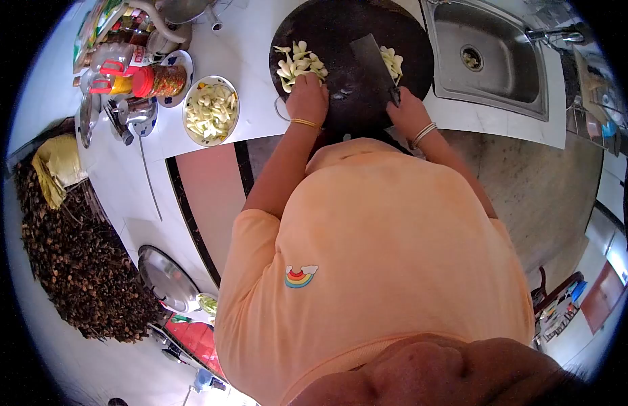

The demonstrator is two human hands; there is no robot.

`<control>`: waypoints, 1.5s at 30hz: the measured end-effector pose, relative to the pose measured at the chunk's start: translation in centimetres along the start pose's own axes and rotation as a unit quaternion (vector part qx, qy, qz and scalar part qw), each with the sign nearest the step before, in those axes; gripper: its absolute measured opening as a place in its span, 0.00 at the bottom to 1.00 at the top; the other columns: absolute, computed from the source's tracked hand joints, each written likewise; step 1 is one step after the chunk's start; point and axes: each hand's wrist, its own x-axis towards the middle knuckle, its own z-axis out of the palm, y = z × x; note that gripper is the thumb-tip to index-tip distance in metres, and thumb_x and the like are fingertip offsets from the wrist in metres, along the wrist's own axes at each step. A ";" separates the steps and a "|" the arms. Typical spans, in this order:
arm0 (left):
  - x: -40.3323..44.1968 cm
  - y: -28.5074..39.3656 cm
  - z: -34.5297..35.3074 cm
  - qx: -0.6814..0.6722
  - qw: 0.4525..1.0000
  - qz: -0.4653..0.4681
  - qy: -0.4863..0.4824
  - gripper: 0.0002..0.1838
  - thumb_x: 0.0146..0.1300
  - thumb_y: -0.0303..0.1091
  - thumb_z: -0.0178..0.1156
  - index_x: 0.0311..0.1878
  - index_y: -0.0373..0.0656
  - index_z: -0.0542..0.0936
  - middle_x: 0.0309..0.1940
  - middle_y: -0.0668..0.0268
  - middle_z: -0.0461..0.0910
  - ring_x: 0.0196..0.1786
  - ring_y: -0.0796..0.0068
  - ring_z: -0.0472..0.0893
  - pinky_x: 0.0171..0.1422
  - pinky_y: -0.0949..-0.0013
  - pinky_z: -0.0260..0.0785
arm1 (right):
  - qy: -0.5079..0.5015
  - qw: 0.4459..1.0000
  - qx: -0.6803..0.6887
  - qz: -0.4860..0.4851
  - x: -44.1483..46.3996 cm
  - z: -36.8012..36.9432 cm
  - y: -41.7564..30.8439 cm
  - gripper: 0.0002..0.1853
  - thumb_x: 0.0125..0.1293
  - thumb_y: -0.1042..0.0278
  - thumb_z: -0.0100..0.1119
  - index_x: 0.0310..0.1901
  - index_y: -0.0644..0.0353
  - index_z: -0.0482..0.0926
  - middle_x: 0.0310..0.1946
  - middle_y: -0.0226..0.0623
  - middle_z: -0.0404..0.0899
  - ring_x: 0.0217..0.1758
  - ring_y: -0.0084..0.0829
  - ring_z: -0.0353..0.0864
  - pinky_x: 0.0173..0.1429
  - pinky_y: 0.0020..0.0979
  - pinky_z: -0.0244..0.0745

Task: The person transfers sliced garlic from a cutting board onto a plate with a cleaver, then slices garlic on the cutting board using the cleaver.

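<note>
On the white worktop (pixel 250 40), beside the steel sink (pixel 456 40), I see a bowl (pixel 187 111) full of pale slices (pixel 211 108). On the dark round board (pixel 341 27), the right hand (pixel 407 108) grips a cleaver (pixel 373 61); the left hand (pixel 307 98) touches a pale pile (pixel 300 64), its closure I cannot tell.

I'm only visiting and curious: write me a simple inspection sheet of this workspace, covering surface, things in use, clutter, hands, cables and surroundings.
Surface: round dark board on a white counter.
Things in use: cleaver over the board; pale pieces to its left, a smaller pile to its right.
Clutter: bowl of similar pieces and a red-lidded jar, left of the board.
Hands: left hand at the pale pieces; right hand gripping the cleaver's handle.
Cables: nothing seen near the board.
Surroundings: steel sink on the right; stacked dark sticks on the far left.
</note>
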 end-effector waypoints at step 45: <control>-0.1 1.9 5.1 -0.260 0.963 -0.001 -0.076 0.10 0.64 0.34 0.62 0.43 0.37 0.78 0.30 0.57 0.83 0.30 0.66 0.84 0.36 0.66 0.76 | 0.015 0.997 0.078 0.009 -2.2 -0.9 0.4 0.18 0.62 0.62 0.55 0.44 0.70 0.72 0.37 0.63 0.79 0.43 0.60 0.79 0.49 0.51 0.73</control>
